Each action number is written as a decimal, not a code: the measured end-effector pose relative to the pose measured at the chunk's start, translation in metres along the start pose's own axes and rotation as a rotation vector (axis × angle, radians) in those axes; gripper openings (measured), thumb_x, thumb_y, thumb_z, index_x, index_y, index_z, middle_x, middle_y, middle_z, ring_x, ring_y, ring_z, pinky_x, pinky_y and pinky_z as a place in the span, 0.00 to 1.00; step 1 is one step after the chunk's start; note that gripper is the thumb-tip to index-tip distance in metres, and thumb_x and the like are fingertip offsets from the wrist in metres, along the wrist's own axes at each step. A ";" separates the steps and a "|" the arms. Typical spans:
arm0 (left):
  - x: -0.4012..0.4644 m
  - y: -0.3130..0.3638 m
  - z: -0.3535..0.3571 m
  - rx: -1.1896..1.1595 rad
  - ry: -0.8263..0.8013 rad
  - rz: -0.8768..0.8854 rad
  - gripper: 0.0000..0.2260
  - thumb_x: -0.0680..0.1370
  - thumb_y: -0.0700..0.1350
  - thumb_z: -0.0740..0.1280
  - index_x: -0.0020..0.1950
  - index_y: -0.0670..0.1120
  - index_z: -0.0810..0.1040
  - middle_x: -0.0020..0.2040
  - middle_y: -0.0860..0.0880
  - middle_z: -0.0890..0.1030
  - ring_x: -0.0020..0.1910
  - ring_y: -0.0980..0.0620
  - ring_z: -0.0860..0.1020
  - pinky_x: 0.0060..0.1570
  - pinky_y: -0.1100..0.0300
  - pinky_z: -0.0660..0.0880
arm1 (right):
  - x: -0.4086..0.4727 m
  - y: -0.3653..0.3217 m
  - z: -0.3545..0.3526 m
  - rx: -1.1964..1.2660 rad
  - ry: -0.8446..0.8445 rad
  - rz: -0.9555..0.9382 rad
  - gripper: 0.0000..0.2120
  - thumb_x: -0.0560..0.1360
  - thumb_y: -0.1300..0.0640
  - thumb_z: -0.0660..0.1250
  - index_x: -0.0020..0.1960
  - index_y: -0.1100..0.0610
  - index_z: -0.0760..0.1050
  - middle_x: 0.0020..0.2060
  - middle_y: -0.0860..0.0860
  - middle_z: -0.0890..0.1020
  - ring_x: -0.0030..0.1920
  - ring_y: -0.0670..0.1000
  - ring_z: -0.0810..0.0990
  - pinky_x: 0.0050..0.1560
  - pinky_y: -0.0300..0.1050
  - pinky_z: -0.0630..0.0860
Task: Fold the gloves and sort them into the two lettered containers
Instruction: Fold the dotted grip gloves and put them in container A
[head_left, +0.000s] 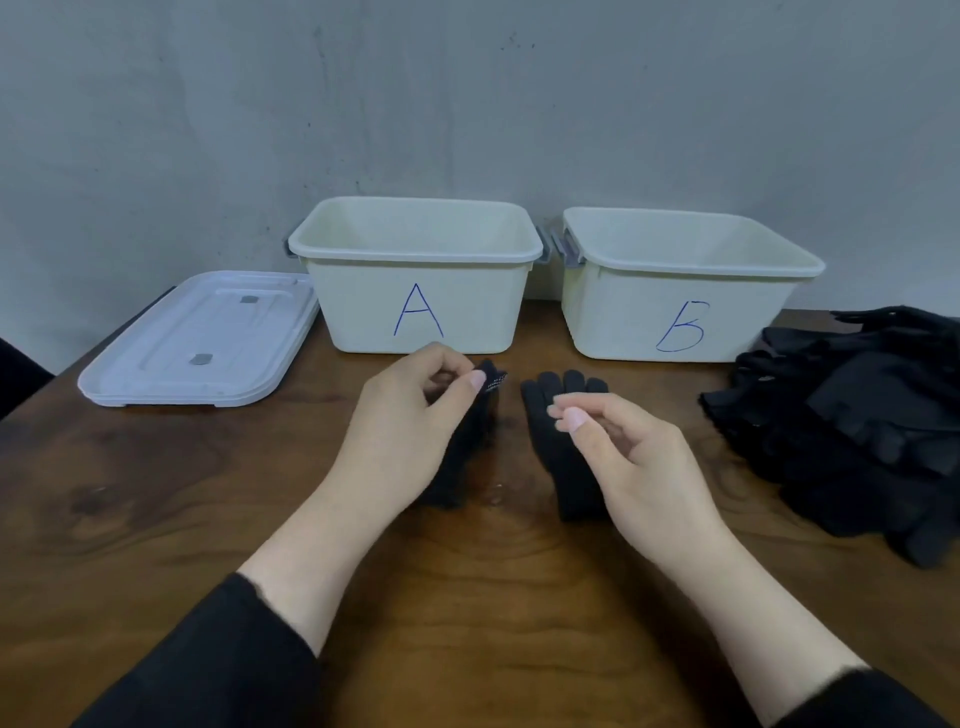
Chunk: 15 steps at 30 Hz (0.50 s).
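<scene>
Two black knit gloves lie side by side on the wooden table in front of the containers. My left hand (410, 415) pinches a fingertip of the left glove (470, 447) between thumb and forefinger and lifts that tip slightly. The right glove (550, 441) lies flat with its fingers pointing away from me. My right hand (628, 457) hovers over it with loosely curled fingers and holds nothing. Behind them stand two cream plastic containers, container A (363, 312) on the left and container B (613, 322) on the right. Both look empty as far as I can see inside.
A heap of several black gloves (857, 431) lies at the right edge of the table (156, 493). A translucent white lid (202, 338) rests flat to the left of container A. A grey wall rises right behind the containers.
</scene>
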<state>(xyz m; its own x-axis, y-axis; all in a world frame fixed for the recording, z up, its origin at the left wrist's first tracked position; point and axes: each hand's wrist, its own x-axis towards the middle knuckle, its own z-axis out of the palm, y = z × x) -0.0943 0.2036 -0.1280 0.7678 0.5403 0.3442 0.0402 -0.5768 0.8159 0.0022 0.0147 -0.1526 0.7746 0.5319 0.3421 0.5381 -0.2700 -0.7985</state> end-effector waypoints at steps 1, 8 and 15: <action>0.001 0.008 0.010 -0.061 0.001 -0.010 0.05 0.80 0.51 0.67 0.45 0.55 0.80 0.39 0.61 0.81 0.42 0.64 0.78 0.40 0.73 0.70 | 0.000 -0.008 0.002 0.141 -0.051 0.049 0.17 0.81 0.43 0.61 0.65 0.46 0.79 0.56 0.38 0.84 0.59 0.39 0.81 0.58 0.38 0.79; -0.009 0.018 0.042 -0.410 -0.184 -0.052 0.13 0.85 0.45 0.56 0.59 0.51 0.80 0.52 0.57 0.85 0.55 0.61 0.81 0.60 0.58 0.77 | 0.013 -0.026 -0.005 0.402 0.027 0.304 0.12 0.82 0.61 0.64 0.58 0.50 0.83 0.50 0.48 0.87 0.53 0.49 0.86 0.52 0.54 0.84; -0.009 -0.011 0.042 -0.158 -0.043 -0.037 0.09 0.83 0.51 0.59 0.55 0.56 0.79 0.44 0.59 0.83 0.45 0.60 0.81 0.46 0.66 0.78 | 0.066 -0.054 -0.074 -0.012 0.018 0.161 0.07 0.79 0.60 0.66 0.49 0.50 0.82 0.39 0.45 0.85 0.40 0.44 0.82 0.42 0.37 0.76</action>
<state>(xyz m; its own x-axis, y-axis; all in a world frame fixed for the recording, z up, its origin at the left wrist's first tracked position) -0.0747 0.1794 -0.1590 0.7945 0.5308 0.2950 -0.0294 -0.4515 0.8918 0.0491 0.0051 -0.0503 0.8567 0.4669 0.2194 0.4106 -0.3598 -0.8378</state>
